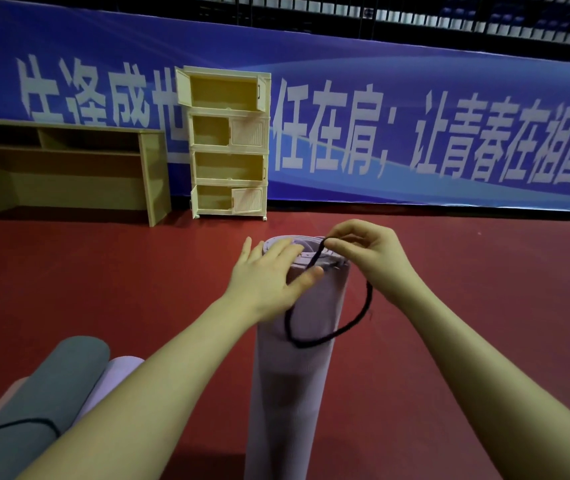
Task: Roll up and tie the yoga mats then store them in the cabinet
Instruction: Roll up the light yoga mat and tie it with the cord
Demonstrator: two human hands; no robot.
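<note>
Right hand [370, 251] pinches the black cord [346, 329] at the far end of the lilac rolled mat [290, 386]; the loop hangs slack down the roll's right side and crosses its front. Left hand [269, 271], fingers straight, presses flat on that same end. Roll's long axis runs away from the body, lying on the red floor [467, 271]. Both hands sit equally near. Mat looks tightly wound, ribbed, not yet tied. Grey rolled mat [51, 386] lies lower left, corded. Cream cabinet [228, 143] stands well beyond, doors partly open.
</note>
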